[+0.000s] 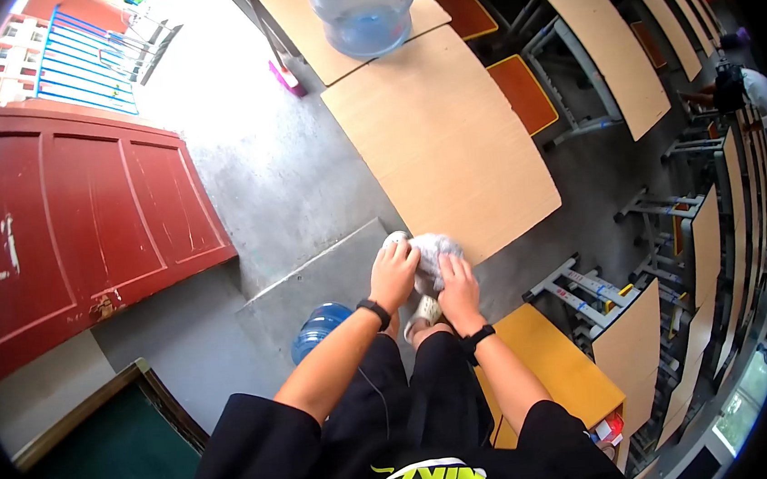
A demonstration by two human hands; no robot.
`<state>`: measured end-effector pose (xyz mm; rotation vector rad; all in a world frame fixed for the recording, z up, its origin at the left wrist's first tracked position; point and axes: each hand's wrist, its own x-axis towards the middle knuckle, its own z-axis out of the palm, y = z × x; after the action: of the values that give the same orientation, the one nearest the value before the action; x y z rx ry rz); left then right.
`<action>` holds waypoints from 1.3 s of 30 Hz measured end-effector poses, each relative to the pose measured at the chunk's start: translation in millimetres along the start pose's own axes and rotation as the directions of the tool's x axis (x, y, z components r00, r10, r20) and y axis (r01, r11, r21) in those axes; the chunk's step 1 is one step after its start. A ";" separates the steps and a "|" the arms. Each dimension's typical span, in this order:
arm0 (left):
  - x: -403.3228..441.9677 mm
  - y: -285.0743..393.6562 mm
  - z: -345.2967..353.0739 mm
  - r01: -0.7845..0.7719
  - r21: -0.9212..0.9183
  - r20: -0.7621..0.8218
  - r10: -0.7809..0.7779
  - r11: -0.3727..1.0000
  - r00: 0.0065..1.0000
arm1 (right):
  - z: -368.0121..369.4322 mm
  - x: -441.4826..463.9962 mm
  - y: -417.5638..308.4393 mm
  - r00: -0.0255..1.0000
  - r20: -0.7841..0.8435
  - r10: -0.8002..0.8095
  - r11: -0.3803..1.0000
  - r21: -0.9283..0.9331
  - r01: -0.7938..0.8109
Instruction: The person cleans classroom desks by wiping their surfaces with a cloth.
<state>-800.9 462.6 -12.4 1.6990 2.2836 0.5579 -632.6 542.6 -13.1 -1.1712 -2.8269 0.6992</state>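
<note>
Both hands grip a crumpled grey-white cloth (pixel 436 248) in front of my body, close to the near corner of a light wood desk (pixel 447 133). My left hand (pixel 395 273) has its fingers closed on the cloth's left side. On the right side, my right hand (pixel 457 286) pinches the same cloth. Each wrist wears a dark band. Below the cloth, a light-coloured shoe (pixel 422 314) shows on the floor. At the desk's far end stands a large clear water jug (pixel 364 13), with a bluish base.
A blue water jug (pixel 321 329) is on the floor left of my legs. A red door (pixel 91 229) and a green chalkboard (pixel 110 455) are to the left. A yellow-topped cabinet (pixel 550 366) stands at my right. Rows of desks and a person (pixel 759 97) are farther right.
</note>
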 end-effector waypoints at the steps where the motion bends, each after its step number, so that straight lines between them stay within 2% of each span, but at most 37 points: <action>1: 17.9 -10.9 14.9 0.013 -0.008 0.037 -0.013 1.000 0.999 | 13.8 20.7 7.8 0.999 -0.041 0.002 0.999 -0.034 -0.004; 4: 42.1 -31.5 88.1 -0.007 -0.004 0.188 0.007 1.000 0.982 | 86.3 60.8 54.6 0.994 -0.104 0.035 0.991 -0.127 -0.048; 5: 52.0 -30.7 100.0 -0.042 0.058 0.240 0.027 0.997 0.970 | 95.3 69.9 66.1 0.997 -0.049 0.061 0.991 -0.116 -0.066; 6: 66.9 -28.2 105.5 -0.150 0.216 0.293 0.083 0.965 0.953 | 100.1 78.8 73.7 0.997 -0.002 0.079 0.991 -0.107 -0.079; 7: 75.4 -24.3 120.7 -0.052 0.199 0.301 -0.011 0.979 0.953 | 108.3 78.8 74.8 0.995 -0.002 0.100 0.984 -0.146 -0.099; 8: 81.2 -23.6 124.4 0.041 0.189 0.317 -0.101 0.981 0.943 | 108.9 80.8 73.1 0.997 -0.043 0.064 0.987 -0.146 -0.069; 10: 85.4 -23.3 127.6 0.037 0.119 0.312 -0.073 0.992 0.947 | 105.7 63.3 81.9 0.995 -0.102 0.008 0.986 -0.162 -0.024; 15: 93.9 -25.5 125.2 0.047 0.182 0.385 -0.115 0.982 0.916 | 110.8 71.5 74.3 0.990 -0.079 0.117 0.982 -0.138 -0.127; 20: 89.7 -24.9 138.9 0.028 0.233 0.329 -0.106 0.972 0.938 | 110.9 71.7 71.9 0.987 -0.118 0.109 0.979 -0.161 -0.127; 22: 101.1 -15.8 118.1 0.014 0.235 0.422 -0.115 0.972 0.900 | 102.1 71.5 77.2 0.986 -0.147 0.076 0.982 -0.160 -0.100; 25: 95.2 -22.8 125.0 -0.035 0.248 0.399 -0.069 0.968 0.914 | 108.4 65.1 79.1 0.987 -0.124 0.099 0.983 -0.143 -0.117; 29: 89.0 -24.4 134.0 -0.019 0.247 0.354 -0.072 0.969 0.932 | 111.1 64.6 85.5 0.991 -0.112 0.073 0.989 -0.123 -0.086; 32: 87.0 -30.6 130.3 0.012 0.161 0.324 -0.065 0.987 0.944 | 106.2 67.5 80.3 0.996 -0.064 0.065 0.985 -0.155 -0.074; 34: 86.7 -39.7 126.6 -0.007 0.100 0.306 -0.024 0.995 0.952 | 110.3 69.4 74.2 0.996 -0.052 0.078 0.980 -0.182 -0.086; 35: 86.9 -42.6 120.3 -0.037 0.095 0.247 0.012 0.995 0.969 | 113.7 72.8 72.0 0.996 -0.050 0.072 0.975 -0.209 -0.081; 39: 86.9 -59.6 112.6 0.053 0.075 0.213 -0.068 0.996 0.975 | 119.5 93.6 70.1 1.000 0.016 -0.007 0.970 -0.241 0.011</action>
<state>-831.8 548.4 -136.7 1.6264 2.2130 0.2696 -673.2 601.4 -164.3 -1.1834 -2.9944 0.3715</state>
